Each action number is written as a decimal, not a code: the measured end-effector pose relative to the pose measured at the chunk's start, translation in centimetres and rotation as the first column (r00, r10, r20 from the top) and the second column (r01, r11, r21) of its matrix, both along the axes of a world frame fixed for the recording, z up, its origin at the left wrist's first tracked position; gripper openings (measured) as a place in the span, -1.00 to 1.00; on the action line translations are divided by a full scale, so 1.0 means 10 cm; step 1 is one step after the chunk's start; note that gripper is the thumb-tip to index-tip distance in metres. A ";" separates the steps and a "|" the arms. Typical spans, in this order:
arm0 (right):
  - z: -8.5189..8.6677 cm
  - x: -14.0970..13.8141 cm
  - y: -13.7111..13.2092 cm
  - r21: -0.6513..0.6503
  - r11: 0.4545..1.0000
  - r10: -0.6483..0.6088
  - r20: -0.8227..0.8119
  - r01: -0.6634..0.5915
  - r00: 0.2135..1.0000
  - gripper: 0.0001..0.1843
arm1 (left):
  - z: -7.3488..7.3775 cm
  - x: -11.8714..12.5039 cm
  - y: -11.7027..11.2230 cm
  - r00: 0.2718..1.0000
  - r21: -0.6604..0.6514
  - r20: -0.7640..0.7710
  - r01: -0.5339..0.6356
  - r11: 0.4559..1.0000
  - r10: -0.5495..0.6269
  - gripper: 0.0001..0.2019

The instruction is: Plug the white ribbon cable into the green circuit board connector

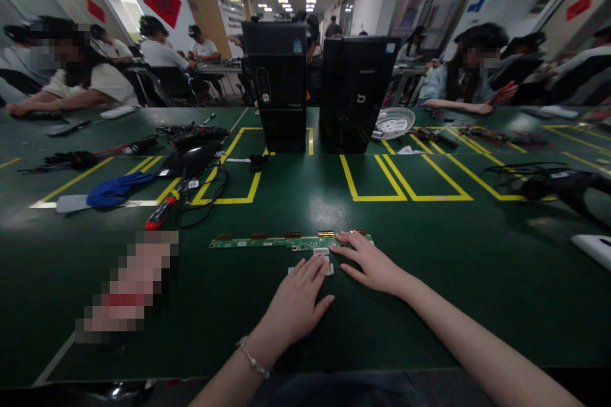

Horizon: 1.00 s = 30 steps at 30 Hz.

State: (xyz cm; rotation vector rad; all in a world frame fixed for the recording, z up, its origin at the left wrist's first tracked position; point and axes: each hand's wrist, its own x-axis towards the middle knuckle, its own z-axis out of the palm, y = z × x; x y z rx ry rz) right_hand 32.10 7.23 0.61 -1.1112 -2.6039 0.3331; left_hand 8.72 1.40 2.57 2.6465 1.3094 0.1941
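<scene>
A long, narrow green circuit board (267, 243) with copper-coloured tabs along its far edge lies flat on the green table in front of me. My left hand (298, 296) is open, its fingers stretched out over a small white piece (330, 269) beside the board's near edge. What lies under those fingertips is partly hidden. Spread fingers of my right hand (367, 262) rest at the right part of the board and cover some of it; the thumb is apart from the fingers.
Two black computer towers (281, 89) (356, 92) stand upright beyond the board. To the left lie a red-and-black screwdriver (161, 213), a blue glove (117, 189) and dark cables (191, 135). A white basket (394, 122) is at the back right. Several people sit around.
</scene>
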 end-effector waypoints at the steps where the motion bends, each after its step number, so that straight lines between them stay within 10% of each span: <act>1: 0.01 0.00 0.00 -0.003 1.000 0.000 0.004 0.000 1.000 -0.51 | 0.00 -0.03 0.02 1.000 -0.002 0.000 0.023 1.000 -0.023 -0.43; 13: 0.01 0.00 0.00 0.005 1.000 0.014 0.000 -0.014 1.000 -0.51 | -0.01 -0.24 0.20 0.984 0.028 0.062 0.167 0.986 -0.169 -0.41; 30: -0.02 -0.01 -0.01 0.012 1.000 -0.004 -0.017 0.004 1.000 -0.51 | 0.00 -0.02 0.03 0.998 0.028 0.059 -0.025 0.999 0.024 -0.43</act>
